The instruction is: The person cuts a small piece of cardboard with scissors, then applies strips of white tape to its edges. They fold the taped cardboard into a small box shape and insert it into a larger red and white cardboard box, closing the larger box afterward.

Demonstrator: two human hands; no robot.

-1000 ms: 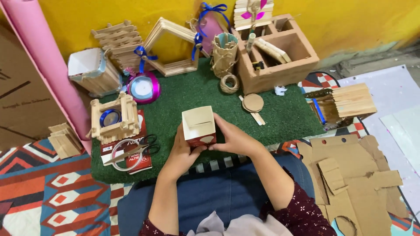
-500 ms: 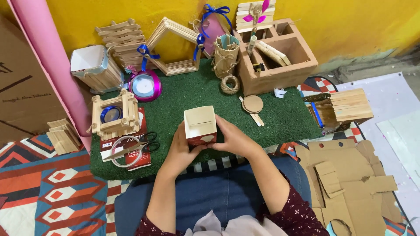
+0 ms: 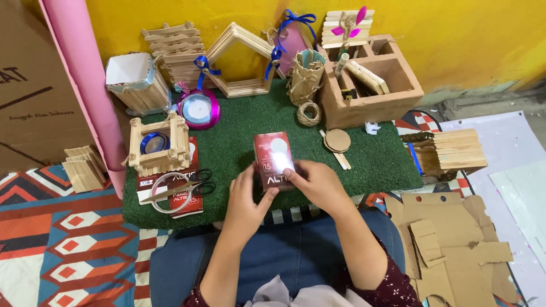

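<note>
Small box point(image 3: 274, 160): glossy printed card, red, catching glare on its face. Mat point(image 3: 375, 165) under it: green artificial turf, rough pile. Stick crate point(image 3: 157, 144): bare pale wood, matt. Compartment organiser point(image 3: 369, 105): brown corrugated cardboard, dull. Scissors point(image 3: 181, 187): shiny metal blades, black plastic handles. Cardboard offcuts point(image 3: 455, 244): raw brown, matt. Lap point(image 3: 284, 256): blue denim cloth.

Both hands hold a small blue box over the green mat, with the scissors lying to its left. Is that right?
Not quite: the head view shows the box is red, not blue. Both hands, left and right, do hold it over the green mat, with the scissors to its left.
</note>
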